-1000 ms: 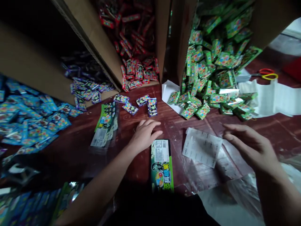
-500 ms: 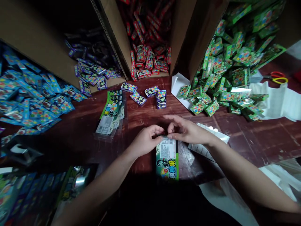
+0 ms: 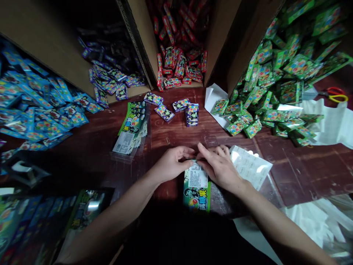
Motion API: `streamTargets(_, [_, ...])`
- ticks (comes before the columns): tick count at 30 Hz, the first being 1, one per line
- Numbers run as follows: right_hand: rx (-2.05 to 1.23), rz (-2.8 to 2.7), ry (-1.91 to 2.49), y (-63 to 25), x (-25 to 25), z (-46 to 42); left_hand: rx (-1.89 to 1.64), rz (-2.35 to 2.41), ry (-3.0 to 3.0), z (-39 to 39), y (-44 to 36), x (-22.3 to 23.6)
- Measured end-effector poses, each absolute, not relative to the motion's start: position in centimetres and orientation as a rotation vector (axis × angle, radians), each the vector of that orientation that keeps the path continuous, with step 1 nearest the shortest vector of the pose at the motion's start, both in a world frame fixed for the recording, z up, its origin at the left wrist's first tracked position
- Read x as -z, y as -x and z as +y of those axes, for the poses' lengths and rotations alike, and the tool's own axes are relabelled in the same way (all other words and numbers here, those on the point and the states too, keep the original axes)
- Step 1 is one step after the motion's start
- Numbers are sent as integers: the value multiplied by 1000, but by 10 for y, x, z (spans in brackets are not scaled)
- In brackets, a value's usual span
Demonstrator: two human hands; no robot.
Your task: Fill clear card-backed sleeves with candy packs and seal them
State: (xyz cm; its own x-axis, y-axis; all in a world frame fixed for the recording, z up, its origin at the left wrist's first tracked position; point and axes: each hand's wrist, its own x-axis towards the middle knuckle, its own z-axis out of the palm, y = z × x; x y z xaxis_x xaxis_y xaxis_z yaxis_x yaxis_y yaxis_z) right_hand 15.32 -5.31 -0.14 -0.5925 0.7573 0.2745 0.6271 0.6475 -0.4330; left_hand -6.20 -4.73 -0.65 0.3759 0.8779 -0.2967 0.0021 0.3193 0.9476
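Observation:
A green printed candy bag [image 3: 196, 191] with a white label panel and large Chinese characters lies upside down before me, its lower end in shadow by my dark clothing. My left hand [image 3: 175, 163] pinches its upper left edge between thumb and fingers. At the upper right edge, my right hand [image 3: 222, 165] is closed with curled fingers, and its fingertips press on the bag. A sheet of white labels [image 3: 249, 167] lies just beside the right hand. Beyond the hands are several small purple candy boxes [image 3: 192, 115]. To the left rests a fanned stack of similar bags [image 3: 129, 129].
Cardboard boxes [image 3: 217, 40] along the back hold heaps of purple boxes [image 3: 110, 79], red boxes [image 3: 179, 68] and green boxes [image 3: 264, 92]. Blue packets [image 3: 41, 110] pile up at left. Scissors [image 3: 335, 95] lie far right; white plastic [image 3: 317, 217] is at lower right.
My right hand has turned and closed its fingers over the bag's upper right edge, where it was more spread before. The left hand keeps its pinch. The view has shifted slightly.

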Motion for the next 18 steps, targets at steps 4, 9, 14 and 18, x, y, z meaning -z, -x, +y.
streamTargets(4, [-629, -2450, 1113, -144, -4, -51, -722, 988, -1132, -49, 62, 5])
streamTargets(9, [-820, -1933, 1185, -153, -9, -56, -674, 1094, -1143, -46, 94, -2])
streamTargets(14, [-931, -1236, 1306, -165, 2, -89, -1188, 1344, -966, -65, 122, -10])
streamTargets(18, [-988, -1021, 1334, -152, 8, -103, -1139, 1328, -931, -108, 102, -4])
